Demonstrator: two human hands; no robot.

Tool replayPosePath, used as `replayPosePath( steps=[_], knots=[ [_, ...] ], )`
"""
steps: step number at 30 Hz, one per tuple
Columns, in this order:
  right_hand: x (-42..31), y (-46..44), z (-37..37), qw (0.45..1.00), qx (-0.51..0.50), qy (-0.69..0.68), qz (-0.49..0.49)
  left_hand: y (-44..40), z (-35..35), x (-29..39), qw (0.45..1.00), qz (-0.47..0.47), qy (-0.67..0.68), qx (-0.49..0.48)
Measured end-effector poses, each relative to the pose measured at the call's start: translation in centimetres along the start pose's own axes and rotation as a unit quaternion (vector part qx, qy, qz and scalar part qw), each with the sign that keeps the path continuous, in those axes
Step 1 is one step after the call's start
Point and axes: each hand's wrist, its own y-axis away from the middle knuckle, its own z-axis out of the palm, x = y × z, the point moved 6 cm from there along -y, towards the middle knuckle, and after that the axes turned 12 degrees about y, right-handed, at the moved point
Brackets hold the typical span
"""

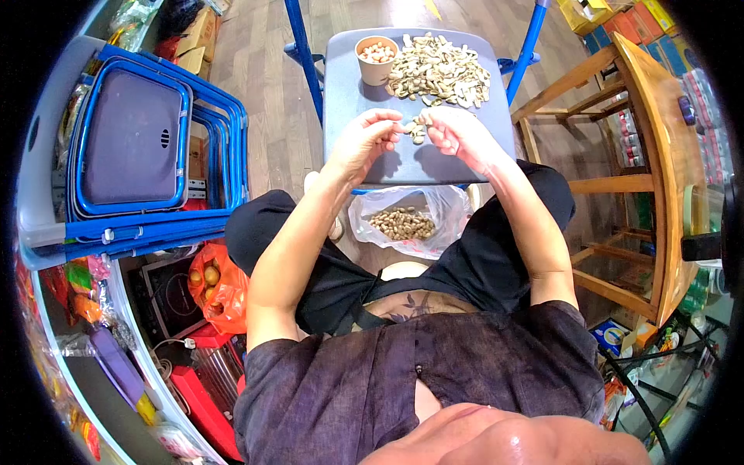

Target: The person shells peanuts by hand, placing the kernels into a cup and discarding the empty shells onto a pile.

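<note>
My left hand point(370, 139) and my right hand point(457, 136) are close together above the front half of the grey seat point(345, 101). Thumb and forefinger are pinched on each hand, and a few pale shell pieces point(418, 133) show between them. What each pinch holds is too small to name. Behind my hands a pile of opened peanut shells point(442, 71) covers the back right of the seat. A paper cup point(375, 74) of shelled pinkish peanuts point(377, 53) stands upright at its left. Below the seat's front edge, a plastic bag point(449, 213) holds whole peanuts point(403, 223).
Folded blue-framed chairs point(136, 132) lean at the left. An orange bag point(221, 291) of round produce sits by my right-side-up shelf area at lower left. A wooden stool point(612, 184) stands on the right. Shelves with packages line both sides.
</note>
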Motion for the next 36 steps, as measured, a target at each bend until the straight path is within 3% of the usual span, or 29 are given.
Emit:
replayPosePath(
  steps=[2,5,12,15,18,19,20,21,22,23,25,26,28,32,34,35,36],
  knots=[
    [-0.8,0.5,0.9,0.971,-0.076,-0.225,-0.014,0.4,1.2,-0.1,0.999,-0.001,0.029,-0.026],
    [-0.5,-0.6,1.0,0.939,-0.121,-0.322,-0.009,-0.6,1.5,0.4,0.999,0.005,0.023,-0.027],
    [-0.5,-0.1,0.7,0.932,-0.093,-0.351,0.000,-1.6,3.4,-0.2,0.999,0.010,0.031,-0.035],
    [-0.2,-0.1,-0.6,0.956,-0.038,-0.291,-0.009,-2.3,3.7,0.2,0.998,0.033,0.018,-0.041],
    [0.9,-0.4,-3.7,0.969,0.085,-0.231,-0.030,-4.1,2.2,1.5,0.985,0.078,-0.148,0.032],
    [1.4,-0.7,-4.0,0.968,0.087,-0.232,-0.030,-4.6,1.9,1.5,0.985,0.076,-0.149,0.031],
    [1.9,-1.0,-5.5,0.985,0.164,-0.040,-0.043,-5.1,1.5,1.4,0.971,0.087,-0.220,0.031],
    [2.4,-1.3,-6.7,0.959,0.234,0.153,-0.055,-5.7,0.9,1.0,0.951,0.097,-0.292,0.031],
    [1.9,-1.6,-6.8,0.935,0.233,0.252,-0.093,-6.5,0.3,0.4,0.931,0.131,-0.339,0.025],
    [2.4,-1.4,-7.0,0.934,0.234,0.251,-0.094,-7.2,-0.7,-0.6,0.908,0.116,-0.399,0.045],
    [0.5,0.2,-6.1,0.841,0.281,0.459,-0.051,-7.5,-0.5,-1.4,0.883,0.079,-0.456,0.081],
    [0.6,0.4,-6.0,0.841,0.281,0.460,-0.045,-7.5,-0.2,-1.6,0.883,0.078,-0.456,0.079],
    [0.7,0.6,-6.0,0.846,0.269,0.460,-0.030,-7.5,0.4,-1.7,0.832,0.087,-0.544,0.068],
    [0.8,1.0,-5.9,0.851,0.252,0.461,-0.022,-7.1,1.1,-1.6,0.818,0.075,-0.566,0.064],
    [0.8,1.0,-5.9,0.847,0.248,0.469,-0.024,-7.1,1.2,-1.5,0.839,0.064,-0.538,0.051],
    [1.0,0.8,-5.8,0.872,0.244,0.421,-0.051,-7.3,1.1,-1.8,0.838,0.066,-0.539,0.050],
    [1.2,0.6,-5.8,0.894,0.238,0.371,-0.078,-7.3,1.5,-1.8,0.898,0.070,-0.434,0.039]
  ],
)
